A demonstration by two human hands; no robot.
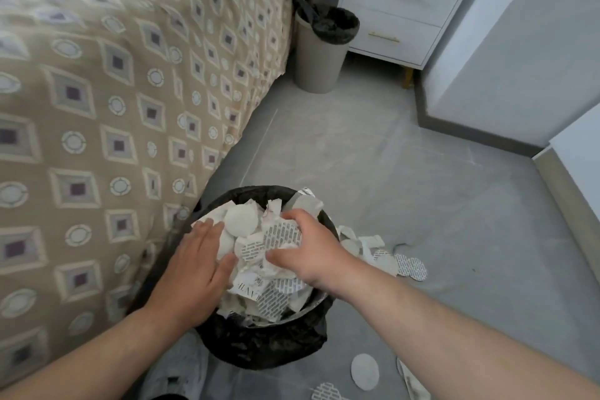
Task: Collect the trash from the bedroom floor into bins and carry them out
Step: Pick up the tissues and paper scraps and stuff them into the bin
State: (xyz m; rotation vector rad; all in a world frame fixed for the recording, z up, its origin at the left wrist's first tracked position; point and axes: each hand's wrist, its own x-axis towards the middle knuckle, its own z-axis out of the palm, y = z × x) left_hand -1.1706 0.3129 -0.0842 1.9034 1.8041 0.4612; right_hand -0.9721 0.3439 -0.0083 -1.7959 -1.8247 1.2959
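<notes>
Trash heaps in bin beside bed.

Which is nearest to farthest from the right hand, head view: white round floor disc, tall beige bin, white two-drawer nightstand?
From the right hand gripping paper scraps:
1. White round floor disc, lower right.
2. Tall beige bin, far ahead.
3. White two-drawer nightstand, behind that bin.

Bedspread: beige, diamond-patterned, filling nine to eleven o'clock.
Nightstand: white, at one o'clock.
Drawers: two, gold handles.
Wall: white, two o'clock.
</notes>
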